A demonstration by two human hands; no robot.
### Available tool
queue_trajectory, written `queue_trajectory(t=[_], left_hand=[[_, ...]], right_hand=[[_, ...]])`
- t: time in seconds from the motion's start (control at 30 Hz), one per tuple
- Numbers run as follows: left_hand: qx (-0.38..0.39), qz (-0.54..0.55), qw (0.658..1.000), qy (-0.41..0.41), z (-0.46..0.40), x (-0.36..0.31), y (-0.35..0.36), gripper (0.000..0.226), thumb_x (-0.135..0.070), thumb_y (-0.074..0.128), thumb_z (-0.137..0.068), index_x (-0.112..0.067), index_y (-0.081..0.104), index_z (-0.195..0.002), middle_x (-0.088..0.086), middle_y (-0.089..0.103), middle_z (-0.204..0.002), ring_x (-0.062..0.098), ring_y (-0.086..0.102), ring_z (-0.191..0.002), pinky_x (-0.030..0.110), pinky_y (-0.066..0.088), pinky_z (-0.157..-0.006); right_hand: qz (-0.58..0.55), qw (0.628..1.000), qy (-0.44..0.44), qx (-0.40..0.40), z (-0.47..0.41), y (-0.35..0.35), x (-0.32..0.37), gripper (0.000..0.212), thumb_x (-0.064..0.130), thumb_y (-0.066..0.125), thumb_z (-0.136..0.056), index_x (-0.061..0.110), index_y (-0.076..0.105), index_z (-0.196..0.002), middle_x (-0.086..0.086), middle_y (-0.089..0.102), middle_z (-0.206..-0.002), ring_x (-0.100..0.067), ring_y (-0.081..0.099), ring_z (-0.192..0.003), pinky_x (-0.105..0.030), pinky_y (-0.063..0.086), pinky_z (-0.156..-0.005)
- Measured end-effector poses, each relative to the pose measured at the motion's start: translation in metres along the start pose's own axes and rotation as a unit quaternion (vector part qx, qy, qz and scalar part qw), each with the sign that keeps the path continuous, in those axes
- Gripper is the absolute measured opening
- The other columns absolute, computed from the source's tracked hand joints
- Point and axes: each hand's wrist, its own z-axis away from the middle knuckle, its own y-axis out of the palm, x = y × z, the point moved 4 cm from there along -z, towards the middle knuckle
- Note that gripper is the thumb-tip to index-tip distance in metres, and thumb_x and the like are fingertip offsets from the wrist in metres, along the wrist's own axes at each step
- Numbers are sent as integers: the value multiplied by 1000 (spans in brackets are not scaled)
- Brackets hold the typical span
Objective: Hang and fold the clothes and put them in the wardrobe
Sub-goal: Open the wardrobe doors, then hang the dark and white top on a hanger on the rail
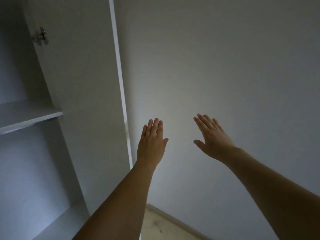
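Hands, left hand and right hand, extend flat-fingered, holding nothing, at frame centre. White laminate wardrobe stands open at left. No clothes visible; handling cannot be judged.

Only one view is given, taken from the head and aimed forward and slightly down. A white door is faced at close range and fills most of the frame. Both arms are seen stretching away from the lens, the left hand and right hand near the centre. The open wardrobe, with a shelf, is caught at the left edge, and a strip of floor at the bottom. Wide-angle bending is seen at the edges.
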Motion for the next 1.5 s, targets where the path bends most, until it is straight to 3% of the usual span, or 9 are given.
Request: queue_trajectory(t=[0.37,0.7,1.03,1.17,1.5], left_hand=[[10,95,988,119,47,-235,-50,64,-42,27,-105,-8,7,-156,10,7,-164,25,1,-152,37,1,-123],[46,152,969,188,122,-467,-99,63,-40,26,-106,-7,7,-155,8,7,-164,22,1,-151,36,-2,-123],[96,208,950,215,143,-612,-105,61,-37,28,-106,-6,9,-155,9,9,-164,23,2,-151,36,1,-123],[102,193,946,239,171,-681,-116,61,-37,27,-106,-7,7,-155,9,8,-164,23,2,-151,37,1,-123],[138,226,939,218,284,-881,-159,61,-38,30,-106,-9,9,-156,8,8,-164,23,3,-151,35,-1,-122]], right_hand=[[9,990,139,-20,212,-88,-155,75,40,48,-98,16,5,-155,-2,0,-163,-17,-4,-149,-33,-4,-121],[-7,976,216,3,415,-147,-291,74,41,48,-98,17,7,-155,-2,1,-163,-18,-3,-149,-29,-7,-116],[-5,958,287,5,520,-186,-382,73,39,52,-97,19,12,-154,-1,6,-163,-20,5,-149,-29,0,-115],[-21,949,314,-15,581,-207,-425,71,38,52,-97,19,14,-154,-1,9,-162,-21,6,-149,-33,5,-118],[-32,942,333,28,776,-255,-543,71,39,54,-96,21,16,-153,-1,13,-161,-22,12,-148,-33,8,-116]])
